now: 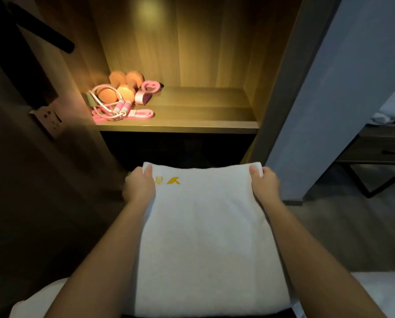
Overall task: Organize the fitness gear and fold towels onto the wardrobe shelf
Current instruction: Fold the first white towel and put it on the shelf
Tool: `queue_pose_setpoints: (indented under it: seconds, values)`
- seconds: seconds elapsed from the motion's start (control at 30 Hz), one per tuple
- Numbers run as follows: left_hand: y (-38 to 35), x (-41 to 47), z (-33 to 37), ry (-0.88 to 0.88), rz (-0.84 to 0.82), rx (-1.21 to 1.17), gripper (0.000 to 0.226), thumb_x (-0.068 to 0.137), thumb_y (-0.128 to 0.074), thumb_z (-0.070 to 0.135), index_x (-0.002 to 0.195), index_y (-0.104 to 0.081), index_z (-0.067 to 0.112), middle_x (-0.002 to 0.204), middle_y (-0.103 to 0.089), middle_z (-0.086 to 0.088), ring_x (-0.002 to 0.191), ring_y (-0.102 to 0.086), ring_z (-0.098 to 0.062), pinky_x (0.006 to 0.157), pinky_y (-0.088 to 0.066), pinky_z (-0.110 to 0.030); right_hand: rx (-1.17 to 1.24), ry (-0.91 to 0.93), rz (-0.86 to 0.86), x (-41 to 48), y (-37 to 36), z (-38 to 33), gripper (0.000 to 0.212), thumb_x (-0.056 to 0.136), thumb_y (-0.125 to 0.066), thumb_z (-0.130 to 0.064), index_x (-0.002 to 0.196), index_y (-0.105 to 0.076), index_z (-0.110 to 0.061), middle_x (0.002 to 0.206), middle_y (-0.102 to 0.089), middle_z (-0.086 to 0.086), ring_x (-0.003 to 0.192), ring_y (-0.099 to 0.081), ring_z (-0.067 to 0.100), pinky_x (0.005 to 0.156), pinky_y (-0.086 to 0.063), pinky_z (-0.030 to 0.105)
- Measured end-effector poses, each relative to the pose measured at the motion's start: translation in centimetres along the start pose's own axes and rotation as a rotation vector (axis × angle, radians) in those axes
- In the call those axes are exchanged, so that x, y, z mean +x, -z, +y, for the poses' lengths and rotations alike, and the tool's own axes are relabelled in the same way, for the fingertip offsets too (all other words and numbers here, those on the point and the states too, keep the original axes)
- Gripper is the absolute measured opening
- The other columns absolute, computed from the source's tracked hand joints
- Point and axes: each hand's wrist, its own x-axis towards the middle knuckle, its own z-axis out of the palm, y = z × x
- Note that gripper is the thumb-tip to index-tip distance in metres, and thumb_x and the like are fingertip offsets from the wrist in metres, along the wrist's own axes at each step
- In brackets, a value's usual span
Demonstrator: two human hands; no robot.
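The towel point(203, 226) is coloured white and marked with a yellow emblem point(173, 180). The dumbbells point(106, 94) are coloured orange. The rope point(123, 107) and band point(143, 114) are coloured pink. The shelf point(203, 106) is finished in brown woodgrain.

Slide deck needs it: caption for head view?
A white towel gripped by left hand and right hand, below the wardrobe shelf holding pink fitness gear.
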Motion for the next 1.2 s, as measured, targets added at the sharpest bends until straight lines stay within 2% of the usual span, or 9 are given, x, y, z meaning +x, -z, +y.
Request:
queue_pose_setpoints:
  seconds: [0.13, 0.3, 0.57, 0.67, 0.8, 0.87, 0.97, 1.1, 1.2]
  values:
    - [-3.5, 0.9, -2.4, 0.294, -0.308, 0.102, 0.057, 0.102, -0.031, 0.047, 0.131, -0.053, 0.003, 0.131, -0.055, -0.021, 0.118, -0.052, -0.038, 0.095, -0.042, -0.041, -0.104, -0.386, -0.266, 0.8, -3.1, 3.1, 0.053, 0.100, -0.039, -0.048, 0.141, -0.042, -0.014, 0.135, -0.053, 0.013, 0.117, -0.054, 0.034, 0.093, -0.045, 0.045]
    - [-4.6, 1.8, -3.3, 0.417, -0.461, 0.067, 0.057, 0.100, -0.035, 0.045, 0.135, -0.049, 0.002, 0.129, -0.054, -0.019, 0.109, -0.055, -0.034, 0.085, -0.043, -0.037, -0.213, -0.411, -0.368, 1.5, -3.6, 3.2, 0.056, 0.101, -0.036, -0.047, 0.144, -0.038, -0.012, 0.141, -0.048, 0.013, 0.123, -0.051, 0.033, 0.095, -0.042, 0.041]
    - [-1.7, -2.9, -4.2, 0.299, -0.369, 0.132, 0.047, 0.102, -0.036, 0.046, 0.123, -0.054, 0.008, 0.101, -0.056, -0.008, 0.078, -0.053, -0.017, 0.063, -0.039, -0.030, -0.297, -0.341, -0.333, -2.2, -1.2, 3.4, 0.049, 0.103, -0.037, -0.038, 0.143, -0.040, -0.011, 0.141, -0.049, 0.014, 0.123, -0.050, 0.031, 0.090, -0.041, 0.037]
    - [0.4, -5.6, -3.8, 0.082, -0.135, 0.025, 0.037, 0.102, -0.041, 0.039, 0.105, -0.058, 0.007, 0.113, -0.053, -0.011, 0.085, -0.051, -0.015, 0.065, -0.038, -0.026, -0.270, -0.158, -0.186, -4.8, 0.6, 3.0, 0.046, 0.103, -0.039, -0.038, 0.139, -0.043, -0.010, 0.138, -0.050, 0.013, 0.124, -0.050, 0.031, 0.097, -0.042, 0.040]
    - [2.8, -5.8, -2.1, -0.164, 0.068, -0.347, 0.031, 0.101, -0.044, 0.033, 0.075, -0.051, 0.017, 0.078, -0.057, 0.001, 0.064, -0.051, -0.001, 0.052, -0.038, -0.017, 0.011, 0.135, -0.027, -4.9, 2.3, 1.1, 0.025, 0.100, -0.041, -0.043, 0.112, -0.049, -0.022, 0.100, -0.057, -0.006, 0.092, -0.056, 0.011, 0.068, -0.041, 0.022]
    - [2.6, -4.2, -1.9, -0.094, 0.011, -0.298, 0.035, 0.101, -0.042, 0.036, 0.075, -0.051, 0.014, 0.074, -0.057, 0.000, 0.070, -0.056, -0.011, 0.058, -0.042, -0.030, 0.075, 0.094, -0.085, -3.9, 2.0, 0.7, 0.030, 0.100, -0.037, -0.047, 0.117, -0.048, -0.025, 0.104, -0.056, -0.009, 0.094, -0.055, 0.009, 0.071, -0.040, 0.024]
    - [0.1, -1.9, -2.9, 0.077, -0.167, -0.097, 0.041, 0.103, -0.038, 0.034, 0.103, -0.059, -0.001, 0.107, -0.061, -0.021, 0.102, -0.055, -0.036, 0.078, -0.037, -0.036, -0.002, -0.081, -0.227, -2.5, 0.1, 1.9, 0.044, 0.102, -0.033, -0.045, 0.136, -0.043, -0.019, 0.128, -0.053, 0.004, 0.110, -0.051, 0.019, 0.086, -0.038, 0.033]
    - [-2.5, -0.3, -3.7, 0.283, -0.341, 0.004, 0.052, 0.103, -0.032, 0.038, 0.121, -0.057, -0.004, 0.122, -0.058, -0.025, 0.110, -0.053, -0.039, 0.082, -0.038, -0.037, -0.141, -0.230, -0.291, -0.9, -1.6, 3.0, 0.053, 0.102, -0.029, -0.049, 0.143, -0.039, -0.018, 0.140, -0.049, 0.010, 0.124, -0.049, 0.029, 0.098, -0.041, 0.043]
    - [-2.6, 0.6, -3.0, 0.428, -0.430, 0.057, 0.052, 0.102, -0.037, 0.040, 0.130, -0.051, -0.001, 0.129, -0.055, -0.019, 0.113, -0.054, -0.034, 0.081, -0.038, -0.036, -0.203, -0.322, -0.349, 0.1, -1.9, 2.7, 0.055, 0.102, -0.030, -0.049, 0.143, -0.040, -0.014, 0.140, -0.049, 0.013, 0.122, -0.051, 0.031, 0.092, -0.041, 0.040]
